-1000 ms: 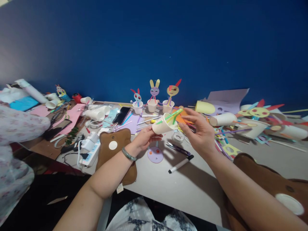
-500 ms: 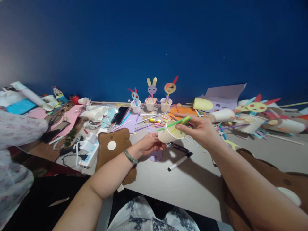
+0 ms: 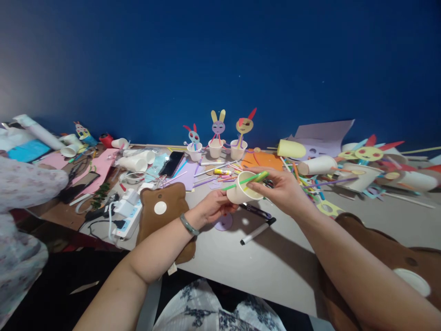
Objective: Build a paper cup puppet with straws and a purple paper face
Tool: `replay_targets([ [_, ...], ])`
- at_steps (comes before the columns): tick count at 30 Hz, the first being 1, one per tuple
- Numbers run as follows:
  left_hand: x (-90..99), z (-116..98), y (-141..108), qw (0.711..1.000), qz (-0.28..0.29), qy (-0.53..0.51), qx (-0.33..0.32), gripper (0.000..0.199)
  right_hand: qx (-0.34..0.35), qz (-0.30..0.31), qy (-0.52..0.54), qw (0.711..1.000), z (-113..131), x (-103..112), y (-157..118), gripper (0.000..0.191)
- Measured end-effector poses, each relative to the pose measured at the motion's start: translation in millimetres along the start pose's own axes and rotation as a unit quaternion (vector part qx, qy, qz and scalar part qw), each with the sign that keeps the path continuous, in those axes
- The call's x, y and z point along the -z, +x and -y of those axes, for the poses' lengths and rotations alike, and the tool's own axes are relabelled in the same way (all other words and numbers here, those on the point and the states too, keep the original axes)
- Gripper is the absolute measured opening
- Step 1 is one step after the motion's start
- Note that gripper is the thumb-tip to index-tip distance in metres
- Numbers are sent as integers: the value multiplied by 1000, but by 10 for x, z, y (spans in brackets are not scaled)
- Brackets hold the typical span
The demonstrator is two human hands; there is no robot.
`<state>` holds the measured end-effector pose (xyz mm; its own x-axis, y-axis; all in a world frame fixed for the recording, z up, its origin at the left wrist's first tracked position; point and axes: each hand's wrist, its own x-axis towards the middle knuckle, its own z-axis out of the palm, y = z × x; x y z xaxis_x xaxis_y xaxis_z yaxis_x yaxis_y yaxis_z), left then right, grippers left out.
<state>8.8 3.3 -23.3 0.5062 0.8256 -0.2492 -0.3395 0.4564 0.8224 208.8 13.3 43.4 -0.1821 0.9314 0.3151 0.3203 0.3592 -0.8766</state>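
A white paper cup [image 3: 239, 194] lies tilted between my hands, its mouth toward the right. My left hand [image 3: 214, 207] is closed at the cup's base, fingers curled against it. A thin green stick [image 3: 257, 177] runs through the cup, with one end poking out on the left above my left fingers. My right hand [image 3: 280, 186] pinches the thicker green end at the cup's mouth. Whether its hidden fingers also grip the rim, I cannot tell. Below the cup lie a purple paper disc [image 3: 223, 222] and a black-and-white marker [image 3: 257, 231].
Three paper rabbit figures in cups, one of them a purple rabbit [image 3: 218, 128], stand by the blue wall. A phone [image 3: 172, 163], power strip [image 3: 128, 220] and brown bear-shaped mat [image 3: 163, 225] lie left. More cups, paper and another brown mat [image 3: 386, 257] are right. A person's sleeve [image 3: 31, 184] shows far left.
The green stick has slid left through the cup, so more of it shows past the base. My right hand has moved slightly left with it, closer to the cup's mouth.
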Motion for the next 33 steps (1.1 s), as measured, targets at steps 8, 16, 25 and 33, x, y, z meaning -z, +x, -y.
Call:
replay_targets([
  [8,-2,-20,15,998,-15,-63,-9,34,-28,-67,153,986,-100,-82,-9,32],
  [16,-82,37,-9,996,-16,-82,-11,38,33,19,145,989,-49,-177,-47,77],
  [25,-33,106,-10,999,30,-18,23,45,-7,-34,15,999,-174,-229,-44,53],
  [33,37,-56,14,987,-122,-14,-105,25,18,-33,-4,999,-230,-195,8,58],
])
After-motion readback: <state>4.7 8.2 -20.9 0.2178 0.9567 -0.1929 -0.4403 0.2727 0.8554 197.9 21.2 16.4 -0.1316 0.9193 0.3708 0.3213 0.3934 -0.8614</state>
